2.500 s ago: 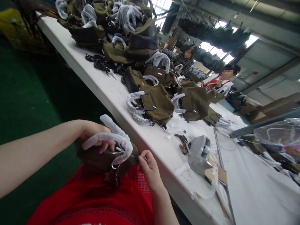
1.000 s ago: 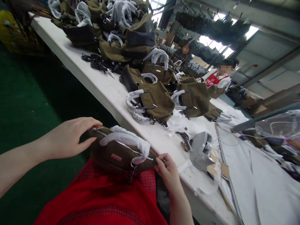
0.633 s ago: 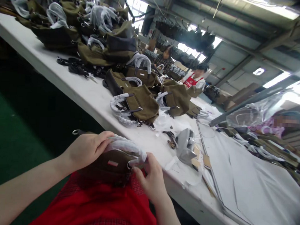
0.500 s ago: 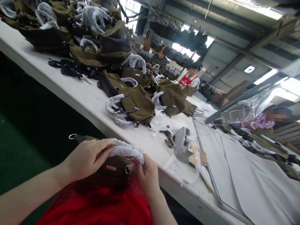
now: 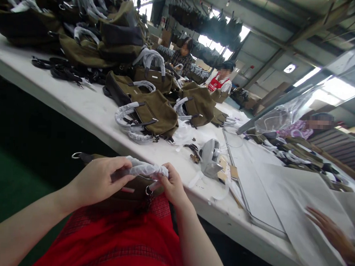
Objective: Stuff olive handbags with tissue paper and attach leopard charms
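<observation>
An olive handbag (image 5: 113,200) rests against my lap, in front of the red apron (image 5: 127,240). Its handle (image 5: 144,168) is wrapped in white, crinkled covering. My left hand (image 5: 101,180) curls round the left part of that handle, thumb below and fingers above. At the handle's right end my right hand (image 5: 172,183) pinches the wrapping between thumb and fingers. Just under the right hand a metal ring (image 5: 148,190) shows on the bag's side, with a dark hanging piece below it. My left hand hides part of the bag's front.
Olive bags (image 5: 157,113) with wrapped handles lie on the white table (image 5: 87,118), piled high at left. Black straps (image 5: 63,69) lie near them. A grey tape dispenser (image 5: 210,157) stands ahead. Another person's hand (image 5: 328,227) is on white sheets (image 5: 280,194) at right. Co-workers are farther back.
My left hand has loosened a little, with the thumb further from the fingers. Another person's hand has come in at the right, and a white sheet there has shifted. My view has turned slightly.
</observation>
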Action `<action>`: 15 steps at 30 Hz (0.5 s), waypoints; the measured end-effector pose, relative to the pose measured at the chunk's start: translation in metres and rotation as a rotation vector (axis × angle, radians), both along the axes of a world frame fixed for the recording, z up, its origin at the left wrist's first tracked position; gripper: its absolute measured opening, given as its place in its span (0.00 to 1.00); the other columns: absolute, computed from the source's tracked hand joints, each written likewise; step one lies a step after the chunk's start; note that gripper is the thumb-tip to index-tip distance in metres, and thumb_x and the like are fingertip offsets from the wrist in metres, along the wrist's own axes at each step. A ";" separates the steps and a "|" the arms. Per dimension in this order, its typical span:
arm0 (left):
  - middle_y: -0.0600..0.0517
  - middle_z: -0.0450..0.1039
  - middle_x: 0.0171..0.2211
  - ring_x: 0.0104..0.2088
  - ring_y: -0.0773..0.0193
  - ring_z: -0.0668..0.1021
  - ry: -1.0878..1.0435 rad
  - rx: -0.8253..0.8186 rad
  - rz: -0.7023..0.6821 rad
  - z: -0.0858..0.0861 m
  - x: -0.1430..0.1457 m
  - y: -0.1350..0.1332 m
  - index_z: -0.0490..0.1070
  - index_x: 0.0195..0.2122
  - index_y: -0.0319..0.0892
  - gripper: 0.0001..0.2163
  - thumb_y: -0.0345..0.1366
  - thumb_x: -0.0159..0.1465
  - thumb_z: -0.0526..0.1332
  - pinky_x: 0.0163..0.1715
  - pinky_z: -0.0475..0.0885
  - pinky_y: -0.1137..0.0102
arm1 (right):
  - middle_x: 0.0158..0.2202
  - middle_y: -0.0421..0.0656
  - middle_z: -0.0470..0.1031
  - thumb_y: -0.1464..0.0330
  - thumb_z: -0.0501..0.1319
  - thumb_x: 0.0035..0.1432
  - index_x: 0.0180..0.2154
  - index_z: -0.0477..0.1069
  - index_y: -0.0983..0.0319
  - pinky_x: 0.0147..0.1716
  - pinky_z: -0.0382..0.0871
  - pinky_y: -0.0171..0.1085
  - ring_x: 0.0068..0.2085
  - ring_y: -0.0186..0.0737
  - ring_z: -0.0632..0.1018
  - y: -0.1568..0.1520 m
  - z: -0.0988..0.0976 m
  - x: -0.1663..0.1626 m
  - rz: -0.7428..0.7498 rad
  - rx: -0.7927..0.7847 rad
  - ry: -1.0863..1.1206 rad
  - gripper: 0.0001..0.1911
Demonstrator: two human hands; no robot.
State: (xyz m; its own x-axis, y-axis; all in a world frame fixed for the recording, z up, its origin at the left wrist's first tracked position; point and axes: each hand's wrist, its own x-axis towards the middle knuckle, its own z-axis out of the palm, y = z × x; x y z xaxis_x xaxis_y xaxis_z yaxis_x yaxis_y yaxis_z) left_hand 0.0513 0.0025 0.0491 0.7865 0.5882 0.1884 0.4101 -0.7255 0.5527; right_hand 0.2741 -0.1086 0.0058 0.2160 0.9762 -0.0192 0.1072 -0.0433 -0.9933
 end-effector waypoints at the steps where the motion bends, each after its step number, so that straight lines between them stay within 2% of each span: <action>1: 0.51 0.77 0.33 0.32 0.59 0.77 0.000 0.032 0.001 -0.001 0.000 0.000 0.72 0.37 0.43 0.12 0.47 0.65 0.57 0.34 0.69 0.67 | 0.29 0.37 0.72 0.56 0.61 0.60 0.36 0.62 0.59 0.23 0.69 0.32 0.23 0.34 0.75 0.001 -0.003 0.000 0.030 -0.026 0.117 0.14; 3: 0.49 0.77 0.35 0.36 0.56 0.78 -0.011 0.120 0.019 -0.002 0.002 0.000 0.72 0.38 0.43 0.13 0.47 0.63 0.60 0.37 0.71 0.65 | 0.26 0.34 0.70 0.54 0.64 0.56 0.35 0.61 0.59 0.22 0.69 0.31 0.22 0.32 0.74 0.003 -0.006 -0.002 0.043 -0.033 0.251 0.18; 5: 0.44 0.75 0.45 0.46 0.50 0.77 -0.056 0.222 0.054 -0.002 0.006 0.002 0.71 0.46 0.41 0.17 0.46 0.61 0.63 0.47 0.70 0.60 | 0.26 0.34 0.69 0.53 0.66 0.55 0.35 0.62 0.59 0.21 0.70 0.30 0.22 0.30 0.73 0.005 -0.005 -0.003 0.061 -0.031 0.311 0.20; 7: 0.41 0.71 0.55 0.55 0.46 0.72 -0.080 0.241 0.039 0.000 0.011 0.005 0.68 0.54 0.40 0.22 0.44 0.61 0.62 0.56 0.66 0.57 | 0.27 0.34 0.70 0.53 0.67 0.54 0.36 0.62 0.59 0.21 0.71 0.30 0.22 0.30 0.73 0.006 -0.002 -0.004 0.108 -0.036 0.348 0.21; 9: 0.44 0.75 0.50 0.50 0.49 0.76 -0.007 0.114 -0.051 0.006 0.016 0.007 0.70 0.52 0.42 0.19 0.44 0.63 0.60 0.51 0.69 0.60 | 0.28 0.34 0.70 0.53 0.68 0.52 0.37 0.61 0.59 0.20 0.70 0.30 0.22 0.30 0.73 0.005 0.004 -0.004 0.153 -0.030 0.370 0.23; 11: 0.50 0.79 0.37 0.36 0.57 0.79 0.099 -0.079 -0.134 0.014 0.018 0.008 0.74 0.44 0.44 0.14 0.45 0.65 0.56 0.37 0.71 0.67 | 0.30 0.34 0.70 0.55 0.71 0.50 0.38 0.61 0.59 0.18 0.69 0.30 0.22 0.30 0.72 0.004 0.011 -0.003 0.191 -0.019 0.375 0.24; 13: 0.53 0.77 0.30 0.30 0.61 0.77 0.137 -0.212 -0.135 0.023 0.019 0.005 0.74 0.38 0.43 0.14 0.47 0.66 0.54 0.29 0.68 0.71 | 0.31 0.34 0.70 0.58 0.72 0.49 0.39 0.61 0.59 0.17 0.68 0.29 0.21 0.29 0.72 0.002 0.017 -0.001 0.214 -0.011 0.356 0.24; 15: 0.54 0.77 0.29 0.29 0.63 0.76 0.117 -0.291 -0.092 0.030 0.018 0.001 0.74 0.37 0.42 0.16 0.48 0.66 0.53 0.28 0.66 0.72 | 0.33 0.35 0.70 0.59 0.70 0.52 0.41 0.63 0.59 0.17 0.66 0.28 0.21 0.28 0.72 0.001 0.023 0.000 0.196 0.002 0.305 0.21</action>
State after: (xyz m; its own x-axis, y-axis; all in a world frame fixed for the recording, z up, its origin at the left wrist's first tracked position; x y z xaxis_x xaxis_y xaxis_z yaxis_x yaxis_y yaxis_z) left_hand 0.0696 0.0038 0.0791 0.8450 0.5300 -0.0714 0.4231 -0.5810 0.6952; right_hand 0.2741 -0.1072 0.0284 0.0090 0.9986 -0.0514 -0.1878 -0.0488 -0.9810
